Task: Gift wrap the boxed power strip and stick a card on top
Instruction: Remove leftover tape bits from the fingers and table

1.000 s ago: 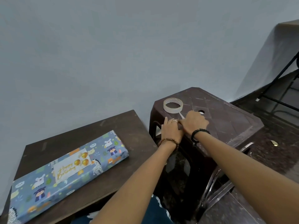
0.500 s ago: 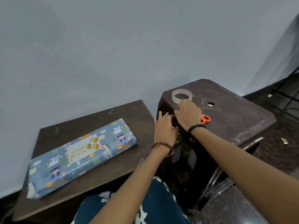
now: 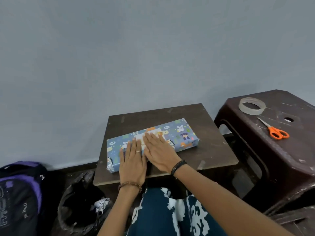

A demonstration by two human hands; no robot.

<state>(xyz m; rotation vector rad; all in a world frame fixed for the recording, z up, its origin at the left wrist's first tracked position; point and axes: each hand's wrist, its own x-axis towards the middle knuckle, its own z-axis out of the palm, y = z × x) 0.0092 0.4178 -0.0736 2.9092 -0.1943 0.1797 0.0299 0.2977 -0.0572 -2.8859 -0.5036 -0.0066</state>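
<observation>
The power strip box (image 3: pixel 183 134), wrapped in blue paper printed with cartoon animals, lies slanted on a small dark wooden table (image 3: pixel 209 150). A white greeting card (image 3: pixel 154 132) sits on its top, mostly hidden under my fingers. My left hand (image 3: pixel 132 160) lies flat, palm down, over the box's near-left part, a ring on one finger. My right hand (image 3: pixel 159 150) lies flat beside it, fingers spread across the card. Neither hand holds anything.
A dark plastic stool (image 3: pixel 279 147) stands right of the table, carrying a roll of clear tape (image 3: pixel 252 106) and orange-handled scissors (image 3: pixel 276 131). A black bin bag with paper scraps (image 3: pixel 80 203) and a purple-black backpack (image 3: pixel 20 189) sit on the floor at left. A grey wall is behind.
Both hands left the stool's edge and came down flat on the wrapped box and card. The view has swung left, so the stool with tape and scissors now lies at the right.
</observation>
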